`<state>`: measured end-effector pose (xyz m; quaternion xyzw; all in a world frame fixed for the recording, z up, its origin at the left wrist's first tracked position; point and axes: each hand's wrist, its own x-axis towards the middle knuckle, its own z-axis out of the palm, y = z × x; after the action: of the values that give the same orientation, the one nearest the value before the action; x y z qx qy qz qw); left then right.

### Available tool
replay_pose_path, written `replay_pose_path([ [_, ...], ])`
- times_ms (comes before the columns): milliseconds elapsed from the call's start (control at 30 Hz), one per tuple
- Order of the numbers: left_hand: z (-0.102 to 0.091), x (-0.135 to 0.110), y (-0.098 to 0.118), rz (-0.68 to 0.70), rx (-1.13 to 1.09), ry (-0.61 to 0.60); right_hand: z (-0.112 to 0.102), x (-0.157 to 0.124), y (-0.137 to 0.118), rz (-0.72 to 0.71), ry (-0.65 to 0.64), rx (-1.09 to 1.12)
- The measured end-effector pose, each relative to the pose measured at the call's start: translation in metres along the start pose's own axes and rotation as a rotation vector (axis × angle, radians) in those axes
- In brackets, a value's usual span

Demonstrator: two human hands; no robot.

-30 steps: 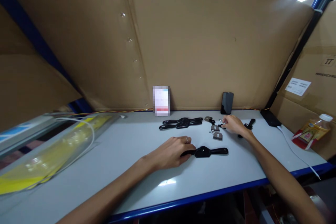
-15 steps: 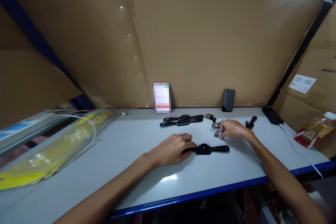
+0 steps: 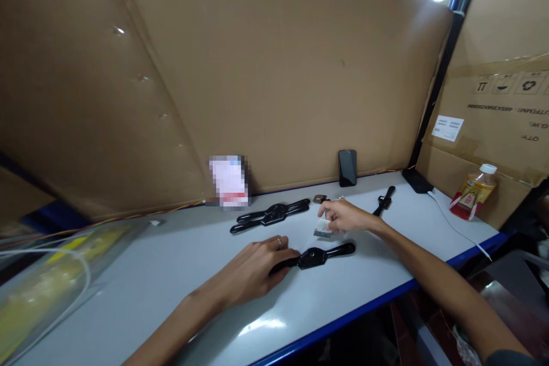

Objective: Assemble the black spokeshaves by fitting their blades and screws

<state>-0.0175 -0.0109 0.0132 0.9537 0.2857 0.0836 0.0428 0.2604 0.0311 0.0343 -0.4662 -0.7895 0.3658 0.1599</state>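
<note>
My left hand (image 3: 268,263), with a ring on one finger, is closed around the left handle of a black spokeshave (image 3: 313,257) lying near the table's front edge. Beyond it, my right hand (image 3: 345,216) pinches a small flat metal blade (image 3: 322,230) just above the tabletop. Its fingers partly cover other small metal parts (image 3: 321,199) behind them. Two more black spokeshaves (image 3: 274,213) lie side by side at the back, left of my right hand. Another black spokeshave (image 3: 385,201) rests to the right, its near end hidden by my forearm.
A phone (image 3: 347,168) and a blurred-out card (image 3: 230,181) lean against the cardboard wall (image 3: 257,68). On the right stand a bottle of red liquid (image 3: 473,193) and a black power bank-like block (image 3: 417,181) with a white cable. Yellow plastic packaging (image 3: 55,280) lies at left.
The view has turned to the right. My right hand has drawn the metal blade away from the small parts, toward the front spokeshave. My left hand keeps its hold on the handle.
</note>
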Motion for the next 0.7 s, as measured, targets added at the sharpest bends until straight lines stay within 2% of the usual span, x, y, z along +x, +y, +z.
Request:
replay_pose_path([
  [133,0.0,-0.001,-0.001,-0.018,0.04,-0.03,0.011,0.001,-0.005,-0.033,-0.022,0.138],
  [333,0.004,0.0,0.0,-0.007,0.079,-0.03,0.024,0.0,-0.007,-0.067,-0.016,0.138],
  [700,-0.004,0.002,0.007,-0.003,0.088,-0.018,0.02,-0.002,-0.002,-0.162,0.011,0.138],
])
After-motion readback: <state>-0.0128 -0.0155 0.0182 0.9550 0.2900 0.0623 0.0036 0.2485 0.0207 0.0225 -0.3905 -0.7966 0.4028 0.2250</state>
